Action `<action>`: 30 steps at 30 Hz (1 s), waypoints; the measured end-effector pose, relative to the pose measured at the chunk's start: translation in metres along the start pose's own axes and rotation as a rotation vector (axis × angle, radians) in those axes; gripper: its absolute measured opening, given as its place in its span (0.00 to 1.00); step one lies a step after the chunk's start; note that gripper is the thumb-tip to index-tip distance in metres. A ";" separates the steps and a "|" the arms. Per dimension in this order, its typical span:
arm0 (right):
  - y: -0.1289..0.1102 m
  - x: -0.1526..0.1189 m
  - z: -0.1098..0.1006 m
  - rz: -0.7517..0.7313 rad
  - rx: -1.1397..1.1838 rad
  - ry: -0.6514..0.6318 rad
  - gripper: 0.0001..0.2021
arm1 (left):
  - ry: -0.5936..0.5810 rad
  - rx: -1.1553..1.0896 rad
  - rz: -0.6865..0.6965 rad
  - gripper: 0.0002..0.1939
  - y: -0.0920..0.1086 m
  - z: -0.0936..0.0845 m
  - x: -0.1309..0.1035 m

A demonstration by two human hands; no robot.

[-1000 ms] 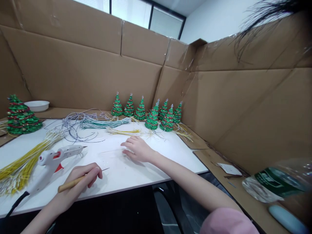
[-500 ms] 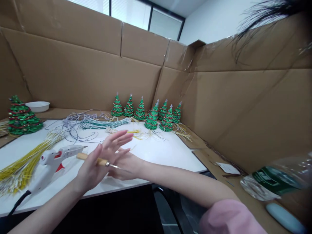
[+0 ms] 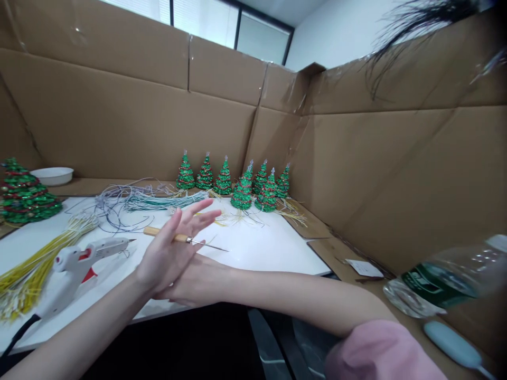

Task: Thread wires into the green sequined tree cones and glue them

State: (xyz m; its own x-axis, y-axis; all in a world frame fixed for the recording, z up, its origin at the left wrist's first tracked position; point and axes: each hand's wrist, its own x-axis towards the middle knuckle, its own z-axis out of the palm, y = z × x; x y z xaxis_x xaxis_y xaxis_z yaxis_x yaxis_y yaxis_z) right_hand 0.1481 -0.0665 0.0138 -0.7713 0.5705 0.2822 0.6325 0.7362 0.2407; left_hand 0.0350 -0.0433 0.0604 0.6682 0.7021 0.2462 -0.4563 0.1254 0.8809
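My left hand (image 3: 168,261) is raised over the front of the white table, palm turned to the right and fingers stretched out. An awl (image 3: 181,238) lies across it, its wooden handle held behind the thumb and its thin metal spike pointing right. Against the lower part of that palm rests my right hand (image 3: 202,279); most of its fingers are hidden behind the left hand. Left of both hands, a white glue gun (image 3: 73,264) stands on the table with its nozzle toward the right.
Bundled yellow wires (image 3: 43,258) lie at the left, green and white wires (image 3: 166,201) farther back. Several small green Christmas trees (image 3: 242,191) stand at the back, a larger tree (image 3: 29,198) at far left. A plastic bottle (image 3: 439,282) lies right. Cardboard walls (image 3: 130,116) enclose the table (image 3: 269,248).
The awl has swung clear of my right wrist, its spike now over the table. My left hand has moved slightly right, the right hand lower against it. The whole view has shifted a little.
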 end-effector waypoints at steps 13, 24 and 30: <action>0.011 -0.015 -0.016 -0.246 -0.186 0.003 0.17 | 0.272 0.124 0.257 0.25 0.013 -0.026 -0.006; 0.027 -0.042 -0.011 -0.098 -0.158 -0.033 0.18 | 0.422 0.513 0.367 0.09 -0.011 -0.056 -0.024; 0.029 -0.050 -0.013 0.005 -0.087 -0.053 0.19 | 0.268 1.083 0.389 0.11 -0.013 -0.062 -0.037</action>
State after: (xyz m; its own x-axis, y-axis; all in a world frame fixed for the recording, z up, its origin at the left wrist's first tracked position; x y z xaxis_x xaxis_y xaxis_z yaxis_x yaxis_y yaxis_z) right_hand 0.2064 -0.0786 0.0191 -0.7692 0.5943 0.2349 0.6385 0.7000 0.3198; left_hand -0.0207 -0.0272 0.0150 0.3909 0.7027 0.5945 0.2203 -0.6986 0.6808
